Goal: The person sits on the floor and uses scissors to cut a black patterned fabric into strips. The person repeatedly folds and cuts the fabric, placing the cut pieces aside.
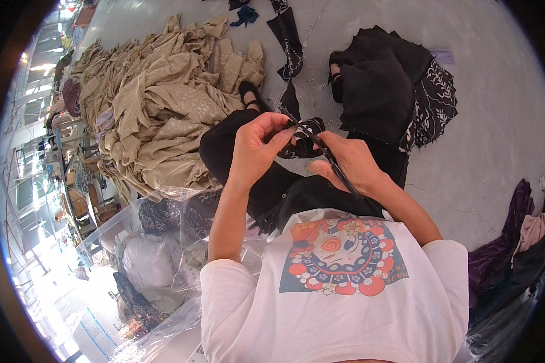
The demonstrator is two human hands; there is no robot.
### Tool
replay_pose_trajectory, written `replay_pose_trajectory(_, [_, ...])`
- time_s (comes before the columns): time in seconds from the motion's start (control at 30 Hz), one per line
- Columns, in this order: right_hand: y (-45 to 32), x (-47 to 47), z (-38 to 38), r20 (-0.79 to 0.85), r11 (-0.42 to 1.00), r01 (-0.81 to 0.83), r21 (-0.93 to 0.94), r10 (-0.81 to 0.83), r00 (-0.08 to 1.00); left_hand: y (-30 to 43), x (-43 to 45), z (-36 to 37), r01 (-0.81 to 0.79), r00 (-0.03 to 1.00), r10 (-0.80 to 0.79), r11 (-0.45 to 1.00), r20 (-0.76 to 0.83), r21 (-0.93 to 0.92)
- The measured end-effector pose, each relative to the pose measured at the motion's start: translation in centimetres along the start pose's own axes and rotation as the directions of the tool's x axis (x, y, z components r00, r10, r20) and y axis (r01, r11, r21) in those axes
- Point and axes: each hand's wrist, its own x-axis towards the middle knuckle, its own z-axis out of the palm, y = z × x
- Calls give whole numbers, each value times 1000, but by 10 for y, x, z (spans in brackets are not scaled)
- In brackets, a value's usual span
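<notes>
My left hand [264, 143] pinches the edge of a black patterned fabric piece [299, 147] between thumb and fingertips, above my lap. My right hand [345, 159] is around a long, dark, narrow tool [329, 156], which looks like scissors; its tip reaches the fabric beside my left fingertips. Part of the tool is hidden by my right fingers. Black fabric with white embroidered patterns [436, 100] drapes over my leg at the right. A narrow black patterned strip [290, 43] lies on the floor beyond my hands.
A large heap of beige fabric [163, 104] lies at the left. Nearer on that side are clear plastic sheeting [186, 272] and a white bag [147, 261]. Purple cloth [504, 249] is at the lower right. Thread scraps and a blue scrap [244, 16] are on the grey floor.
</notes>
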Motion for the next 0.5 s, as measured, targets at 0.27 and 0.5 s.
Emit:
replay_pose_trajectory(0.27, [-1, -1, -1, 34, 994, -49, -96, 53, 998, -1, 2, -1, 6, 1000, -6, 1000, 0, 12])
replay_pose_trajectory(0.5, [3, 0, 4, -75, 999, 22, -50, -25, 997, -2, 1, -3, -7, 1000, 7, 998, 3, 68])
